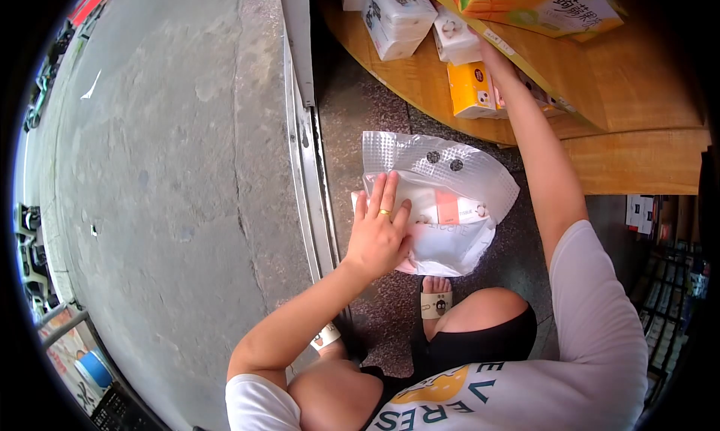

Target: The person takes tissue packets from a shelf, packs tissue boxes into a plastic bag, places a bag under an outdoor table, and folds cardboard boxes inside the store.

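Clear plastic, white-printed bag (487, 172) on the floor at 12 o'clock from the crouching person, mouth open, white-and-pink packs (448, 206) inside; left hand (379, 232) laid flat at the bag's 8 o'clock, fingers extended, grasping nothing visible. Right hand (489, 52), at the bag's 1 o'clock, mostly hidden under the upper shelf (637, 79), grip cannot be told, nearest a yellow pack (466, 90) and a small white pack (454, 40) on the lower shelf (427, 94). Grey pavement (172, 146) stretches away towards 9 o'clock.

Grey concrete (172, 191), bearing a white scrap (91, 86), runs alongside a metal track (308, 184).
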`<state>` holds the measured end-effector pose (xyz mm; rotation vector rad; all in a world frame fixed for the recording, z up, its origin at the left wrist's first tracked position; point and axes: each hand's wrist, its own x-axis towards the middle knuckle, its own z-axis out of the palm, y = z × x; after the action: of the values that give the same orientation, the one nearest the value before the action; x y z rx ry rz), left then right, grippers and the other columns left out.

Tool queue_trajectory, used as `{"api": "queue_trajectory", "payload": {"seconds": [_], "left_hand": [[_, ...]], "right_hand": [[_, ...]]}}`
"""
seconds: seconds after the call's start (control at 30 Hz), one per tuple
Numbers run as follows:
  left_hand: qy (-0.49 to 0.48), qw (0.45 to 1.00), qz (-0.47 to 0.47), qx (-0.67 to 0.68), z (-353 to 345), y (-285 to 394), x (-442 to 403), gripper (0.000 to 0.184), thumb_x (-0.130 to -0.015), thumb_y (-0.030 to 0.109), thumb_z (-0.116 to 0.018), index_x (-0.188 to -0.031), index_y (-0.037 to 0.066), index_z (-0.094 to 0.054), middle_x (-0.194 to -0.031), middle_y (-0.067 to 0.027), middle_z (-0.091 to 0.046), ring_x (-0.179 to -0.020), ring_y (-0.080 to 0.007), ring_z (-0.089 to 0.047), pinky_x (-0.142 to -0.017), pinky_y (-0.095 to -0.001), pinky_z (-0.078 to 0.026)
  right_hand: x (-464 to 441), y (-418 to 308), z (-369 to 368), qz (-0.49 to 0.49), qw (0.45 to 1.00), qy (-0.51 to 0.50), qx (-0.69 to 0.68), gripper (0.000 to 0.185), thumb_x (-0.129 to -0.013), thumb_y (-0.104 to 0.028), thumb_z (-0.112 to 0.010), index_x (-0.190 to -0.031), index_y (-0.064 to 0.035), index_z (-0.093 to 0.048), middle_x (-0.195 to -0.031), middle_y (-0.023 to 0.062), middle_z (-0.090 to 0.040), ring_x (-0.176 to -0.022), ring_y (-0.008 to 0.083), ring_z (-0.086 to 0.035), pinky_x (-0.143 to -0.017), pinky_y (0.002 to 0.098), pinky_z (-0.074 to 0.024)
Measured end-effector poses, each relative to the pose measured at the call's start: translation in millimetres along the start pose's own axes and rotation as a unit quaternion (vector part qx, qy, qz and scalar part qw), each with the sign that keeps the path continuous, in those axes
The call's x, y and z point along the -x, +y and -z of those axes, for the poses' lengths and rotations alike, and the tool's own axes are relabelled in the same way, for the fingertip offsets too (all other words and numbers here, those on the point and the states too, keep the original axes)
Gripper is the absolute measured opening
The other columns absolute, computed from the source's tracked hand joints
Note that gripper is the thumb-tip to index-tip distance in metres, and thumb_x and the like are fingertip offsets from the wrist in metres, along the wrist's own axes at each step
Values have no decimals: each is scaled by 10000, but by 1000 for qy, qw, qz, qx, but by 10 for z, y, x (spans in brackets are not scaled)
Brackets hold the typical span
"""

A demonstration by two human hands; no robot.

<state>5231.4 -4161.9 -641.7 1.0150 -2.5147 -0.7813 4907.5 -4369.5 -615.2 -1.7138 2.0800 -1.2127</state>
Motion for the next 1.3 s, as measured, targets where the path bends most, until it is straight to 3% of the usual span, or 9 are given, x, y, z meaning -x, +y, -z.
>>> {"api": "queue_trajectory", "payload": {"seconds": [0.1,0.17,0.4,0.63,0.9,1.0,1.07,1.17,1.3], "left_hand": [[-5,1000,2,10,-7,-20,-16,519,-650,230,-654,-1107,31,-510,-1384,-249,-161,-1287,-404,-164,-964,-563,-252],[-4,1000,-2,13,10,-23,-20,520,-650,223,-656,-1109,29,-509,-1384,-249,-163,-1286,-403,-167,-968,-559,-246],[-14,1000,4,23,17,-36,-34,524,-651,222,-657,-1113,28,-503,-1384,-243,-162,-1287,-397,-164,-971,-556,-244],[-29,999,9,27,28,-29,-60,521,-656,227,-657,-1110,26,-498,-1386,-241,-154,-1285,-400,-166,-973,-557,-247],[-37,999,9,38,38,-37,-81,523,-658,223,-658,-1113,23,-496,-1387,-241,-152,-1284,-406,-167,-971,-558,-251],[-32,999,8,36,38,-35,-74,531,-657,222,-660,-1119,23,-494,-1388,-239,-151,-1285,-408,-164,-970,-559,-253],[-31,999,11,33,40,-27,-69,537,-655,220,-664,-1124,23,-493,-1388,-239,-151,-1285,-409,-162,-965,-567,-254],[-32,999,10,23,35,-21,-59,538,-654,219,-668,-1124,24,-493,-1389,-238,-150,-1285,-409,-162,-956,-576,-257],[-28,999,10,17,17,-7,-55,534,-656,217,-666,-1122,22,-493,-1387,-239,-152,-1285,-409,-161,-950,-580,-260]], "right_hand": [[-205,482,-49,-192,967,4,-166,477,-816,-319,-573,-1208,-87,-431,-1161,97,-483,-1015,188,-495,-713,306,-488],[-285,591,-33,-151,975,-48,-156,490,-824,-277,-570,-1238,-86,-392,-1133,90,-479,-984,158,-498,-621,275,-511],[-474,413,-219,-118,982,-114,-92,575,-771,-366,-592,-1220,-67,-395,-1112,131,-504,-990,215,-507,-729,329,-452],[-405,269,-592,27,969,-20,244,754,-702,-470,-623,-1257,-41,-346,-1165,206,-490,-1062,309,-486,-892,396,-366],[-201,111,-591,-41,914,-106,390,942,-637,-554,-638,-1317,-49,-227,-1339,228,-263,-1241,383,-230,-977,481,-260],[19,-225,-457,-64,918,-124,371,889,-650,-474,-664,-1317,-66,-242,-1351,219,-242,-1231,377,-252,-993,467,-247],[296,-409,-344,-45,837,-208,504,830,-666,-307,-685,-1329,-86,-237,-1388,201,-177,-1262,377,-210,-1005,462,-243],[764,-267,-219,-8,824,-249,509,797,-662,-170,-677,-1332,-99,-250,-1420,163,-117,-1296,354,-159,-1026,437,-233],[903,-18,-18,63,807,-250,530,728,-683,-118,-648,-1317,-100,-292,-1432,133,-102,-1315,313,-132,-1035,408,-237]]}}
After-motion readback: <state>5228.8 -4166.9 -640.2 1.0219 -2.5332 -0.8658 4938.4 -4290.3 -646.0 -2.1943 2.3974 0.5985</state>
